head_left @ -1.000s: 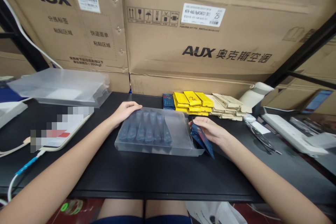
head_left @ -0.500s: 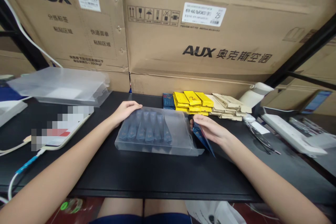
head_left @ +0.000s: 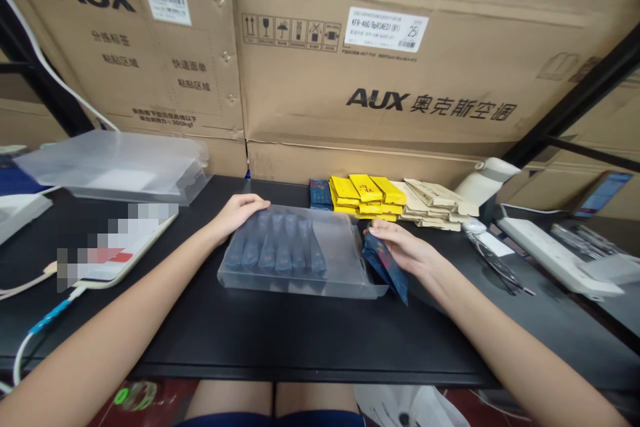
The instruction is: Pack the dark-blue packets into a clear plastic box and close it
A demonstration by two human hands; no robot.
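A translucent plastic box [head_left: 345,247] lies on the black table in front of me, its right end open. Several dark blue sachets [head_left: 280,243] show through its lid in a row, filling the left and middle part. My left hand [head_left: 243,212] grips the box at its far left corner. Just outside the open end, my right hand [head_left: 397,243] pinches a dark blue sachet [head_left: 387,270], which hangs tilted with its lower tip toward me. Its fingertips partly hide the sachet's top.
Behind the box stand yellow packets [head_left: 367,193], beige packets [head_left: 435,203] and a blue packet [head_left: 320,193]. A white bottle [head_left: 487,181], glasses [head_left: 497,267] and a power strip [head_left: 560,257] lie right. Left are a phone [head_left: 133,253] and another translucent box [head_left: 120,160].
The blue sachet in my right hand has turned so that more of its printed face shows. My left hand and the box have hardly moved.
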